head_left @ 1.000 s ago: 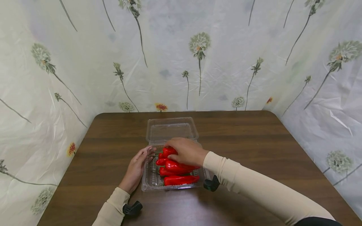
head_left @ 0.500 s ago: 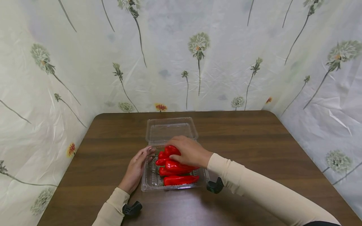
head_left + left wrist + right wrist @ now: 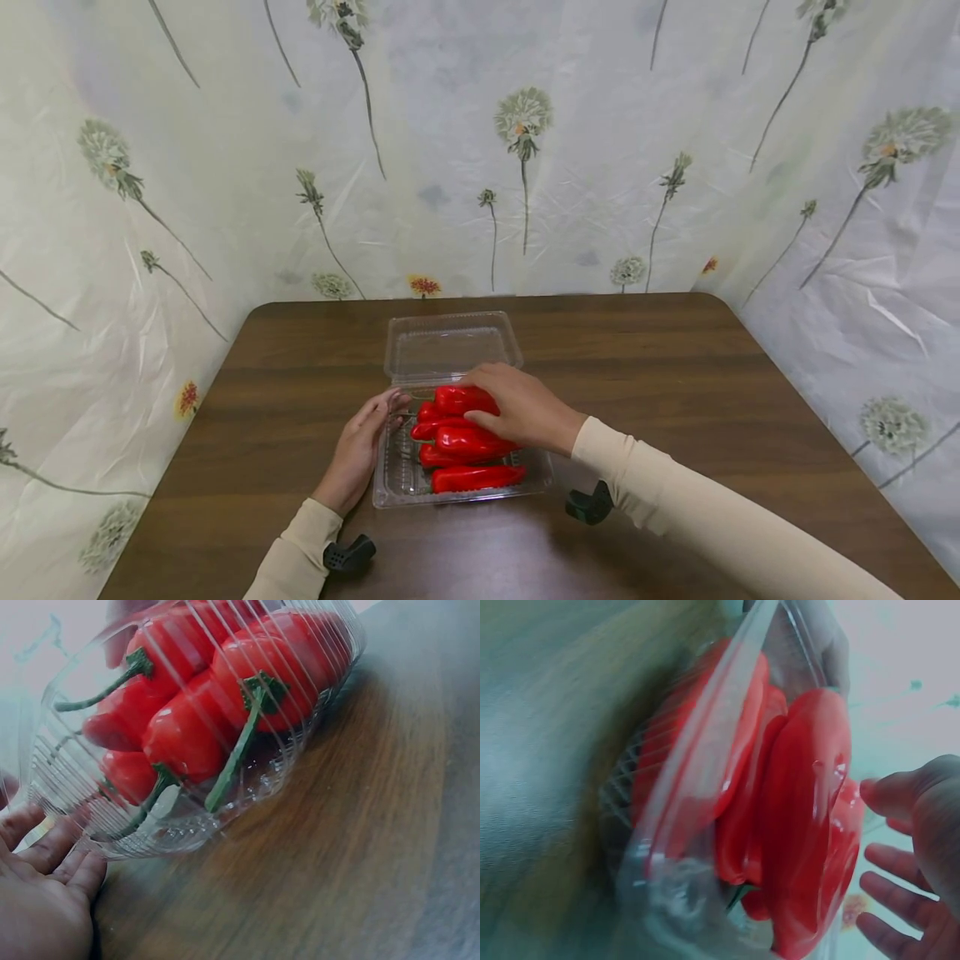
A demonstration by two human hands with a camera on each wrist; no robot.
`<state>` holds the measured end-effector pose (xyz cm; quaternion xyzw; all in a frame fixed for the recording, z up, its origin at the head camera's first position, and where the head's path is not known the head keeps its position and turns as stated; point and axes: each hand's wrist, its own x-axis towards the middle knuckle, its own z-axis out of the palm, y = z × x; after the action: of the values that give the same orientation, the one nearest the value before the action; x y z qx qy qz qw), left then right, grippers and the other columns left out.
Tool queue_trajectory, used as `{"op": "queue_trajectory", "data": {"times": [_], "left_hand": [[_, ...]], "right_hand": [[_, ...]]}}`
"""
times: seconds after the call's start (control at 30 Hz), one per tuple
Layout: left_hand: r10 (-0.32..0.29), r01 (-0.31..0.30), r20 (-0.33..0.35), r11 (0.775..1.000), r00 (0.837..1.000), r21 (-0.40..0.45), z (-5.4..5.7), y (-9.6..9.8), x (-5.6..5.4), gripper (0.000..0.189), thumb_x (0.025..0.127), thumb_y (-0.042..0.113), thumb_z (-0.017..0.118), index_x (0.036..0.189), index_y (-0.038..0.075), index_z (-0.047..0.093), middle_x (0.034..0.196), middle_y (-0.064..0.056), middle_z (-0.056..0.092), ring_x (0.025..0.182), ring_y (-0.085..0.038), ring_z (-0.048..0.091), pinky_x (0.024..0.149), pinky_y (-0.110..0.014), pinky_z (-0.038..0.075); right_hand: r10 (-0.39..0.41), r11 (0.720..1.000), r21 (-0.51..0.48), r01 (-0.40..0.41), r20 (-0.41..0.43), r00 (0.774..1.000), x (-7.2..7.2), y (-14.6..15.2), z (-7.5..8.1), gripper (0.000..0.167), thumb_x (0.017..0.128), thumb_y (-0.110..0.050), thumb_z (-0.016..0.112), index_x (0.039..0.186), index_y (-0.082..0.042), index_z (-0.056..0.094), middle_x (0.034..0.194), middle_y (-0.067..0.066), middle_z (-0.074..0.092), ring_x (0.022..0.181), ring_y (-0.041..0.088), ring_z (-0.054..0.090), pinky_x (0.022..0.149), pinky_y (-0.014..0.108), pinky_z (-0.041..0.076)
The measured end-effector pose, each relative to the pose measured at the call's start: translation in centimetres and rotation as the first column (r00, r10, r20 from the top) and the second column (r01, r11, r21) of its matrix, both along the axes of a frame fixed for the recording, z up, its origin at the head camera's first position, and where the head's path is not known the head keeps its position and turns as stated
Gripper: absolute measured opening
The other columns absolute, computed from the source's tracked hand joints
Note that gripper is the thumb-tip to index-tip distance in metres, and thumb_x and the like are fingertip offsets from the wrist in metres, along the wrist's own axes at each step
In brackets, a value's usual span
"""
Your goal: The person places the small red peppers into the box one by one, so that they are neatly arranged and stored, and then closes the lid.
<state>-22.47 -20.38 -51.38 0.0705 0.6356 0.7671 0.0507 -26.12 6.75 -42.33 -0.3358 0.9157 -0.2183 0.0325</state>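
Note:
Several glossy red peppers [image 3: 474, 444] with green stems lie piled in a clear plastic clamshell box [image 3: 405, 482], whose lid [image 3: 453, 346] is folded back on the table. My left hand [image 3: 356, 450] rests along the box's left wall; in the left wrist view, its loosely extended fingers [image 3: 46, 844] touch the ribbed plastic. My right hand [image 3: 522, 406] is over the right end of the pile, beside the farthest pepper [image 3: 454, 400]. In the right wrist view, thumb and fingers [image 3: 894, 894] are spread apart next to the peppers, with nothing gripped. Whether the thumb touches a pepper is unclear.
The box stands on a dark brown wooden table [image 3: 645, 367] with rounded far corners. A pale sheet printed with dandelions [image 3: 522, 117] hangs behind the table and along both sides. A black wrist mount [image 3: 590, 502] sits below the right cuff.
My right hand has slid to the right along the farthest pepper, uncovering more of it. My left hand stays at the box's left wall.

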Motion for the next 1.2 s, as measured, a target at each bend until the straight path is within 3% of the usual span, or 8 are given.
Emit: {"op": "queue_trajectory", "data": {"times": [0.37, 0.67, 0.9, 1.07, 1.2], "left_hand": [[-0.003, 0.003, -0.004, 1.0, 1.0, -0.01, -0.1, 0.0, 0.0, 0.044, 0.111, 0.027, 0.036, 0.149, 0.005, 0.043, 0.149, -0.019, 0.049, 0.141, -0.027, 0.043, 0.115, -0.035, 0.037], [0.0, 0.0, 0.0, 1.0, 1.0, -0.014, -0.1, 0.0, 0.0, 0.045, 0.111, 0.028, 0.036, 0.149, 0.005, 0.043, 0.149, -0.018, 0.049, 0.141, -0.027, 0.042, 0.115, -0.035, 0.037], [0.008, -0.008, 0.01, 1.0, 1.0, -0.011, -0.2, 0.0, 0.0, 0.045, 0.111, 0.028, 0.037, 0.149, 0.006, 0.043, 0.148, -0.018, 0.049, 0.141, -0.026, 0.042, 0.115, -0.036, 0.036], [0.006, -0.006, 0.001, 1.0, 1.0, -0.003, -0.2, 0.1, 0.0, 0.045, 0.111, 0.027, 0.036, 0.149, 0.005, 0.043, 0.149, -0.019, 0.049, 0.141, -0.028, 0.042, 0.117, -0.04, 0.034], [0.01, -0.01, 0.005, 1.0, 1.0, -0.004, -0.2, 0.2, 0.0, 0.044, 0.111, 0.027, 0.036, 0.149, 0.006, 0.044, 0.148, -0.018, 0.05, 0.141, -0.028, 0.042, 0.117, -0.041, 0.034]], "right_hand": [[-0.007, 0.996, -0.085, 0.001, -0.07, 0.998, 1.0, 2.1, -0.6, 0.045, 0.091, -0.027, 0.076, 0.133, -0.018, 0.063, 0.132, -0.003, 0.062, 0.125, 0.019, 0.056, 0.103, 0.041, 0.05], [-0.122, 0.966, -0.23, 0.115, -0.018, 0.992, 1.0, 5.1, -0.9, 0.047, 0.087, -0.021, 0.081, 0.131, -0.022, 0.064, 0.129, -0.006, 0.064, 0.122, 0.019, 0.059, 0.103, 0.046, 0.05], [-0.185, 0.933, -0.311, 0.183, 0.024, 0.982, 0.0, 7.5, -2.4, 0.043, 0.089, -0.017, 0.079, 0.129, -0.013, 0.065, 0.127, 0.004, 0.066, 0.119, 0.03, 0.062, 0.099, 0.052, 0.052], [-0.266, 0.897, -0.333, 0.289, 0.115, 0.957, -1.7, 8.7, -3.2, 0.038, 0.093, -0.019, 0.075, 0.128, -0.009, 0.064, 0.124, 0.008, 0.067, 0.115, 0.031, 0.064, 0.099, 0.051, 0.052], [-0.312, 0.858, -0.327, 0.396, 0.279, 0.908, -3.6, 9.1, -3.5, 0.037, 0.097, -0.024, 0.069, 0.13, -0.007, 0.063, 0.123, 0.01, 0.068, 0.111, 0.03, 0.066, 0.096, 0.047, 0.054]]}}
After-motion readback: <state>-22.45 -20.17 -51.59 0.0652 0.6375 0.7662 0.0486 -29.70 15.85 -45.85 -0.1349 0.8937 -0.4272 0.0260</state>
